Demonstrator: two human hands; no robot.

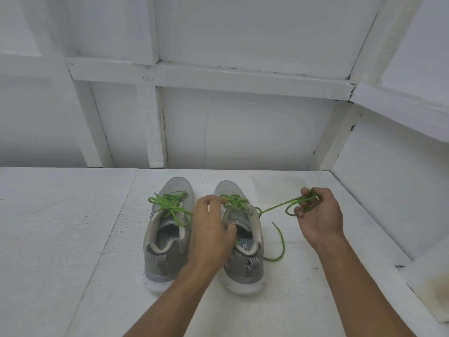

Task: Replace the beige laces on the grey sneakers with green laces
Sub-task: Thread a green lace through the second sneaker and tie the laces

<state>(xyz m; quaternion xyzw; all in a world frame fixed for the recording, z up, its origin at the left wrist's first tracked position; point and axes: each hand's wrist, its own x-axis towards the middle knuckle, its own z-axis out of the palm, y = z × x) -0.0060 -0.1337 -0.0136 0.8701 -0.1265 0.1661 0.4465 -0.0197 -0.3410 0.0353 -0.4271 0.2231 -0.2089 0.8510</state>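
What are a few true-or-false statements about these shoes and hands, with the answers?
1. Both the left sneaker and the right sneaker carry green laces. True.
2. The right hand is empty. False: it grips a loop of the right sneaker's lace, drawn out to the right.
3. The left sneaker's lace is tied in a bow. True.
4. The toes point toward the person. False: the heels face the person and the toes point away.
5. A loose lace end lies on the white surface to the right of the right sneaker. True.
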